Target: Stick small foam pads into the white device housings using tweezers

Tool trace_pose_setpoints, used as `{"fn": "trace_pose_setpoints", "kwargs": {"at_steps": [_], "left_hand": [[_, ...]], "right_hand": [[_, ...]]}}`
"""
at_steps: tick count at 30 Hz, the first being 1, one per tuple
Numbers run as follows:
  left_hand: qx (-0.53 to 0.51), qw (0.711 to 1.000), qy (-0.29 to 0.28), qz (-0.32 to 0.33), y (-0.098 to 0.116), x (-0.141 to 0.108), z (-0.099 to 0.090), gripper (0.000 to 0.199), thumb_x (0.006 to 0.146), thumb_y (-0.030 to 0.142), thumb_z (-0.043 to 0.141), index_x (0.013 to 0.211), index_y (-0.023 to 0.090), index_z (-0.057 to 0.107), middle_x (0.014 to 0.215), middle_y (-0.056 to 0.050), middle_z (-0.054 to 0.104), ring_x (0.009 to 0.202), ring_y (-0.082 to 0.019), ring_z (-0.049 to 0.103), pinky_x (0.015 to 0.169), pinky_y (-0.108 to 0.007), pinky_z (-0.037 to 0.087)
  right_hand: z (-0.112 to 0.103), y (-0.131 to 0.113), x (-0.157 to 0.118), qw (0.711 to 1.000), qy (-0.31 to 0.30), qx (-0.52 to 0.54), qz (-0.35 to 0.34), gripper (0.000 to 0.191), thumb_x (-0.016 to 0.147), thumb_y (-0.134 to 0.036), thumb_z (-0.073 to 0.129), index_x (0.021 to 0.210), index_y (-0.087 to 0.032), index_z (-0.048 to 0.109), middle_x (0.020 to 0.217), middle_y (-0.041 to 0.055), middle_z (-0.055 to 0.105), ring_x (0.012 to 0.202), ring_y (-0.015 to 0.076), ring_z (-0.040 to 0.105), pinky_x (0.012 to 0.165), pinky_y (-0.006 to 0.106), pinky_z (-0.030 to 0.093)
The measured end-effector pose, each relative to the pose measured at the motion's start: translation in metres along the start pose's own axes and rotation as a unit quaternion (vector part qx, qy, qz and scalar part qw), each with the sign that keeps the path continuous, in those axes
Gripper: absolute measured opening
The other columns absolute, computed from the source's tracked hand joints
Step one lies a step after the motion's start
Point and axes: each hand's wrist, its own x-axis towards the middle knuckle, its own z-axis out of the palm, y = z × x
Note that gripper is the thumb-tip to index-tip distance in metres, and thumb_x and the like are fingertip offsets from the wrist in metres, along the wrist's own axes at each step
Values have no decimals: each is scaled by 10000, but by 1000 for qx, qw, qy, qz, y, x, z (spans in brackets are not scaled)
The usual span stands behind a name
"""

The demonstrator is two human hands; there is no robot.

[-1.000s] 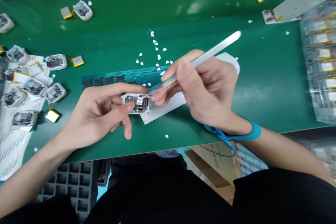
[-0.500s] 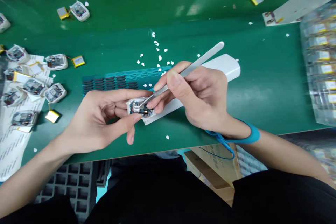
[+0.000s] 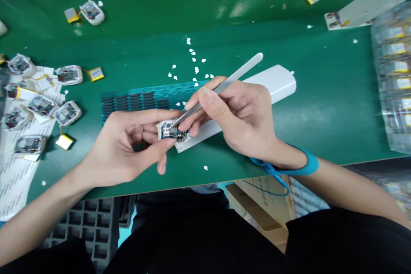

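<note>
My left hand (image 3: 128, 147) grips a small white-framed circuit device (image 3: 175, 132) by its left side, thumb below and fingers behind. Silver tweezers (image 3: 237, 72) are pinched in my right hand (image 3: 240, 115), their tip touching or just over a small label with dark letters on the device's left part. The fingertips of my right hand rest at the device's right side. Beneath the hands lie a long white strip (image 3: 279, 83) and a teal sheet (image 3: 183, 90) bearing rows of dark pieces (image 3: 135, 102).
Several white devices with yellow-edged batteries (image 3: 69, 75) lie at the left, some on printed paper (image 3: 16, 192). Small white dots (image 3: 196, 69) are scattered beyond the hands. A clear tray (image 3: 398, 81) stands at the right. A blue wrist strap (image 3: 308, 162) trails a cord.
The tweezers and my right hand have shifted slightly left, with the tip now nearer the device's left end. My left hand still holds the device.
</note>
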Motion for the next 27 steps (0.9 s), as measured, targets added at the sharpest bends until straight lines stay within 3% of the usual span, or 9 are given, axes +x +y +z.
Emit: {"fn": "trace_pose_setpoints", "kwargs": {"at_steps": [7,9,12,13,15,16,18,23,27], "left_hand": [[54,997,43,-29,-1,1,2,174,940,162,674,1044,190,810,497,37,633,334,-138,602,329,-217,364],[86,994,58,-29,-1,1,-4,166,956,201,682,1039,208,826,497,32,633,333,-120,568,333,-229,344],[165,974,156,0,1,1,-16,222,985,224,701,1171,228,822,552,24,660,406,-102,568,367,-237,321],[184,964,192,20,1,2,-19,235,992,222,703,1199,220,814,575,22,663,438,-102,586,389,-237,340],[206,952,220,53,2,2,-24,226,999,210,691,1192,191,807,616,21,662,487,-100,610,450,-238,409],[220,951,210,61,2,3,-26,212,996,208,683,1167,177,806,632,21,663,500,-97,608,483,-239,439],[267,947,169,56,2,3,-28,206,998,231,662,1139,165,797,631,27,653,492,-85,559,494,-237,435],[386,919,71,42,0,5,-38,214,996,308,614,980,184,788,561,23,637,429,-102,488,422,-256,309],[424,904,40,49,-2,9,-42,242,977,340,600,944,214,803,693,-14,750,411,-120,484,472,-278,319]], "right_hand": [[3,2,-4,998,-1,-59,-2,267,1062,-421,640,917,-212,723,815,-9,787,681,123,787,598,206,667],[1,3,-4,995,25,-92,-28,263,1072,-436,617,938,-239,730,833,-11,793,705,137,792,599,231,669],[-9,6,2,978,83,-172,-90,251,1082,-385,609,920,-248,744,918,1,808,747,138,790,611,256,640],[-13,7,5,968,77,-214,-106,270,1083,-369,610,892,-237,749,959,12,814,765,136,786,625,262,623],[-21,12,11,943,-3,-306,-131,324,1081,-337,611,826,-204,759,957,34,823,787,143,774,657,280,591],[-24,14,13,934,-45,-329,-131,340,1085,-325,600,820,-191,765,939,44,826,814,155,776,692,292,589],[-27,18,16,930,-70,-337,-127,352,1086,-313,595,810,-180,768,946,59,830,873,170,786,739,298,592],[-27,25,18,929,-57,-335,-146,328,1085,-271,588,832,-170,768,1077,73,836,988,158,793,798,270,589],[-29,31,20,921,-83,-351,-148,321,1084,-275,591,834,-172,765,1114,65,838,970,163,793,820,299,585]]}}
